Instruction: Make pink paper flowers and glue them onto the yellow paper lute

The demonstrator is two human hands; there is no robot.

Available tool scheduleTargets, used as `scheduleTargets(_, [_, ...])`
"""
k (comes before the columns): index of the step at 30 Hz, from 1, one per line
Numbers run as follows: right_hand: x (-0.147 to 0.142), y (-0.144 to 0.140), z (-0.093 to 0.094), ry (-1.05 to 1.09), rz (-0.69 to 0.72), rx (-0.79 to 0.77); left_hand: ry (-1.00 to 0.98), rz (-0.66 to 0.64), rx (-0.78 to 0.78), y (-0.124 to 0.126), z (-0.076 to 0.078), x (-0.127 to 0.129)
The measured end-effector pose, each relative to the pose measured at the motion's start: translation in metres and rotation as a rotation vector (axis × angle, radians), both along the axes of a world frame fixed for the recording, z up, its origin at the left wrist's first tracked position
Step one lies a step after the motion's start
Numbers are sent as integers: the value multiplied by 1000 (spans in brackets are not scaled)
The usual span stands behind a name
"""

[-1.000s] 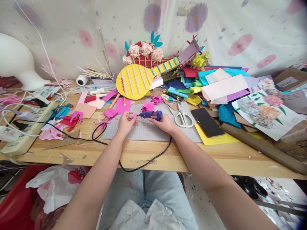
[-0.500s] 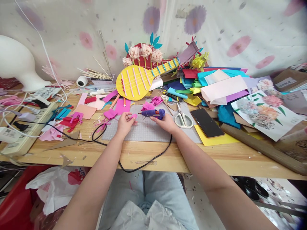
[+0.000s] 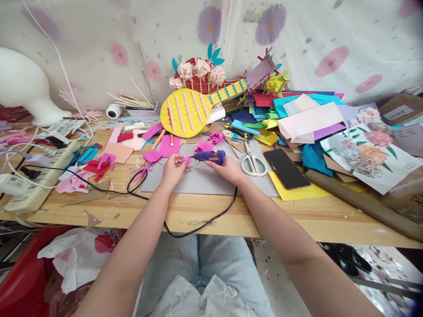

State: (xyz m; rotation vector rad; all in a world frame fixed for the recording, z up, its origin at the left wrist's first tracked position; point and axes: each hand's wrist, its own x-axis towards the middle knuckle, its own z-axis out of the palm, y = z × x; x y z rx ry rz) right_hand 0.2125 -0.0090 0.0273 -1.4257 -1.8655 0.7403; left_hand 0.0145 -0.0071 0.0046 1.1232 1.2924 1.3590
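Observation:
My left hand (image 3: pixel 174 170) is closed in a pinch on a small pink paper piece (image 3: pixel 186 160) above the grey cutting mat (image 3: pixel 201 185). From the other side, my right hand (image 3: pixel 228 168) grips a blue hot glue gun (image 3: pixel 209 156), its nozzle pointing left at the paper piece. Whether the nozzle touches the paper, I cannot tell. The gun's black cord (image 3: pixel 205 227) loops over the table's front edge. Just beyond the gun lie magenta paper flowers (image 3: pixel 205 145). White-handled scissors (image 3: pixel 254 165) rest to the right of my right hand.
A yellow paper lute (image 3: pixel 185 114) leans at the back before pale paper roses (image 3: pixel 201 68). Paper sheets (image 3: pixel 310 119) and a phone (image 3: pixel 286 168) lie on the right. At left are a power strip (image 3: pixel 42 178), paper scraps and a white mannequin head (image 3: pixel 23 83).
The glue gun has shifted very slightly left, bringing its nozzle closer to the pink paper piece. Both hands keep their grips.

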Motion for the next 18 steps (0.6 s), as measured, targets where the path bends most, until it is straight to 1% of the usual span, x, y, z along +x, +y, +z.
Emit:
scheduleTargets(8, [-1, 0, 2, -77, -17, -2, 8, -5, -9, 0, 0, 0])
scheduleTargets(13, [-4, -2, 3, -79, 11, -16, 11, -5, -11, 0, 0, 1])
scheduleTargets(18, [-6, -4, 1, -56, 35, 16, 17, -10, -6, -1, 1, 2])
